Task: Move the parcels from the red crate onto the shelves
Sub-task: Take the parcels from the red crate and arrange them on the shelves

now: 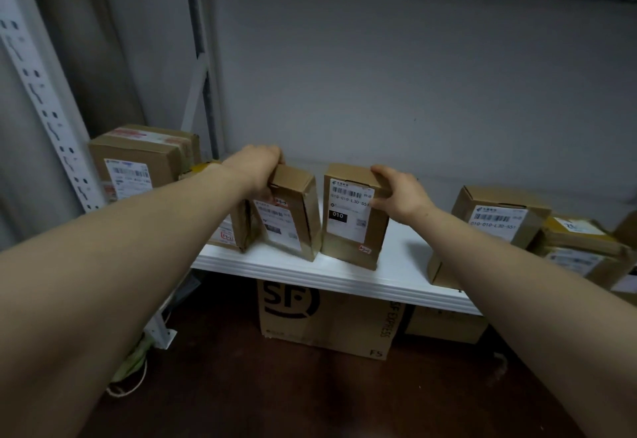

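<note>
Left hand [256,168] curled over top of tilted box [293,211], gripping it. Right hand [401,192] clasps top right corner of upright box [351,217]. Both boxes on white shelf [310,270], just apart. At least seven parcels on shelf. Two cartons on floor beneath; SF carton [324,320] larger.

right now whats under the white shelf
A big brown box marked SF stands on the dark floor under the white shelf, a smaller box beside it. The arms hide the rest.
</note>
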A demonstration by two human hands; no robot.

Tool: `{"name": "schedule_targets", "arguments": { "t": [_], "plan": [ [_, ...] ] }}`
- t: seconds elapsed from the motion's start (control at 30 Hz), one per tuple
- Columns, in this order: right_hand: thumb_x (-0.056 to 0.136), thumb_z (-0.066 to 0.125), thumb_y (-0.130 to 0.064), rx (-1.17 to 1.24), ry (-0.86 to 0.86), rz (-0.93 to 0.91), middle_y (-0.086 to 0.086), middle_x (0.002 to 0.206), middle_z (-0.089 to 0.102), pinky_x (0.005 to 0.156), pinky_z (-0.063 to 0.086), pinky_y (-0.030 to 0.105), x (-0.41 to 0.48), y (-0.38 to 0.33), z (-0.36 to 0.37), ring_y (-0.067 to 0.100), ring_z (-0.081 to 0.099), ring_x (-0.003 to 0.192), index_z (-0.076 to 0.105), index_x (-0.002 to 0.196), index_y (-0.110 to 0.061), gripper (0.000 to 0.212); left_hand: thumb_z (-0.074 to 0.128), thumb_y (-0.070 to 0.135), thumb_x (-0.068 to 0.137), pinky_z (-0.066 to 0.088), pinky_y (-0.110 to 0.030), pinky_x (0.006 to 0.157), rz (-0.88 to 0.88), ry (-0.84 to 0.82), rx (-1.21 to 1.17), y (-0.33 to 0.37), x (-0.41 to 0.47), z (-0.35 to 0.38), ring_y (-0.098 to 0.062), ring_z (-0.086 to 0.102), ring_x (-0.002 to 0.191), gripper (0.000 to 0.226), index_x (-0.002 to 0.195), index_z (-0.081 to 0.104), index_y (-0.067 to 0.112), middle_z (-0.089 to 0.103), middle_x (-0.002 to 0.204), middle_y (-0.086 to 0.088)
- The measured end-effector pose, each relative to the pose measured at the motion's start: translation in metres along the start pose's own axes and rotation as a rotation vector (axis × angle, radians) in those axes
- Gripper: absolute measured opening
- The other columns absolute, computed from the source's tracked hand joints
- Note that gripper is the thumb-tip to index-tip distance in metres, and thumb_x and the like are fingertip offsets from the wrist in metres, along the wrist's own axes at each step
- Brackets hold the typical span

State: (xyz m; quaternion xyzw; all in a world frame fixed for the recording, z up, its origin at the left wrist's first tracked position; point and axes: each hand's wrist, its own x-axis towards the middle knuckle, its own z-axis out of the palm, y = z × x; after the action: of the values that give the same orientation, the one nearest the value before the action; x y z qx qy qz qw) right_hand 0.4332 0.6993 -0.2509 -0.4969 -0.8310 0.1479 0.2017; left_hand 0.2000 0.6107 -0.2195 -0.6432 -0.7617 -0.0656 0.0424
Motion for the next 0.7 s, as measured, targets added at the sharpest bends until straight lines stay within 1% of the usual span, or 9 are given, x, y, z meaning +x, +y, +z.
{"name": "schedule_targets", "arguments": {
  "t": [0.1,0.17,0.23,0.3,0.4,0.5,0.63,0.7],
  "plan": [
    [0.087,0.068,-0.018,-0.007,0.035,0.041,0.014,0.134,0.050,0.098,0.044,0.040,-0.002,0.001,-0.002,0.030,0.050,0.120,0.037,0.143,-0.019,0.064,0.084,0.016,0.066,0.042,-0.031,0.081,0.013,0.007,-0.050,-0.003,-0.005,-0.013,-0.027,0.055,0.106,0.061,0.116,0.050,0.014,0.058,0.115,-0.008],
    [0.086,0.069,-0.018,0.004,0.057,0.078,0.015,0.133,0.050,0.095,0.044,0.038,-0.003,0.001,-0.005,0.030,0.053,0.117,0.039,0.141,-0.015,0.062,0.087,0.018,0.063,0.039,-0.028,0.077,-0.003,-0.011,-0.107,-0.007,-0.009,-0.022,-0.023,0.054,0.100,0.066,0.117,0.050,0.016,0.058,0.111,-0.005],
    [0.085,0.070,-0.017,0.010,0.056,0.086,0.016,0.132,0.050,0.093,0.044,0.037,-0.004,-0.004,-0.006,0.031,0.054,0.116,0.041,0.138,-0.011,0.060,0.088,0.020,0.061,0.039,-0.026,0.076,-0.005,-0.023,-0.144,-0.010,-0.015,-0.030,-0.018,0.051,0.093,0.068,0.117,0.051,0.017,0.057,0.109,-0.001],
    [0.085,0.070,-0.016,0.011,0.043,0.091,0.017,0.130,0.051,0.094,0.044,0.037,-0.005,-0.006,-0.006,0.031,0.054,0.116,0.043,0.135,-0.008,0.057,0.089,0.021,0.060,0.039,-0.025,0.076,0.015,-0.055,-0.146,-0.008,-0.017,-0.035,-0.015,0.050,0.091,0.066,0.116,0.052,0.018,0.055,0.104,0.002],
    [0.086,0.068,-0.016,0.023,0.010,0.091,0.017,0.129,0.052,0.095,0.045,0.039,-0.005,-0.013,-0.005,0.031,0.053,0.115,0.044,0.132,-0.007,0.052,0.088,0.021,0.061,0.041,-0.027,0.077,0.023,-0.147,-0.139,-0.006,-0.025,-0.042,-0.016,0.054,0.092,0.062,0.114,0.055,0.017,0.057,0.101,0.004],
    [0.087,0.067,-0.017,0.027,-0.020,0.080,0.017,0.132,0.050,0.097,0.042,0.037,-0.003,-0.021,0.000,0.031,0.052,0.117,0.041,0.136,-0.009,0.056,0.088,0.021,0.061,0.045,-0.028,0.082,0.001,-0.264,-0.144,-0.014,-0.035,-0.040,-0.018,0.059,0.096,0.059,0.111,0.056,0.019,0.062,0.102,0.004],
    [0.086,0.068,-0.015,0.073,-0.042,0.042,0.019,0.133,0.049,0.100,0.039,0.035,0.003,-0.034,0.012,0.032,0.050,0.120,0.039,0.139,-0.008,0.061,0.090,0.025,0.057,0.051,-0.033,0.084,0.006,-0.365,-0.019,-0.029,-0.049,-0.022,-0.018,0.060,0.093,0.055,0.101,0.057,0.023,0.064,0.102,0.002],
    [0.086,0.068,-0.015,0.081,-0.047,0.027,0.019,0.133,0.049,0.101,0.038,0.035,0.008,-0.040,0.018,0.032,0.049,0.121,0.038,0.140,-0.009,0.062,0.090,0.025,0.058,0.050,-0.033,0.084,-0.008,-0.402,0.030,-0.037,-0.055,-0.011,-0.019,0.058,0.096,0.059,0.107,0.057,0.021,0.062,0.107,0.003]
  ]
}}
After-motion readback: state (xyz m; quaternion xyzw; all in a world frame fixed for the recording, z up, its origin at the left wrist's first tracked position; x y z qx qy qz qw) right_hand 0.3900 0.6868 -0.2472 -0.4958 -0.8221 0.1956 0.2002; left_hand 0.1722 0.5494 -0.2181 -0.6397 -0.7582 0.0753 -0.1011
